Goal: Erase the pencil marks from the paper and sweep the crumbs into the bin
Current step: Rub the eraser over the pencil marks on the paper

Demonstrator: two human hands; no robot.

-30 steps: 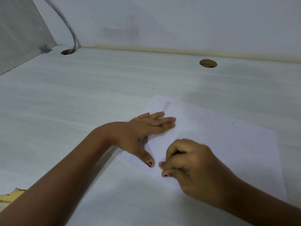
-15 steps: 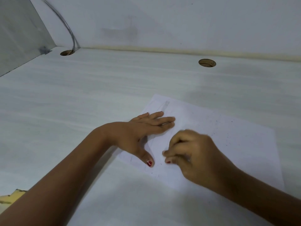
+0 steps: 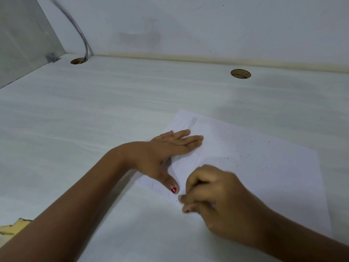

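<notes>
A white sheet of paper lies on the pale desk, with faint pencil marks near its far left corner. Dark eraser crumbs speckle its middle. My left hand lies flat on the sheet's left edge, fingers straight and thumb spread, pressing it down. My right hand is curled at the near left part of the sheet, just right of the left thumb. Its fingertips pinch a small eraser that the fingers almost wholly hide. No bin is in view.
Two round cable holes sit near the back wall, and a grey cable runs down into the left one. A grey side panel closes off the left. A yellow scrap shows at the lower left edge.
My right hand slid up the sheet, then back down toward its near edge, and it is blurred with motion. The left hand has stayed in place on the paper.
</notes>
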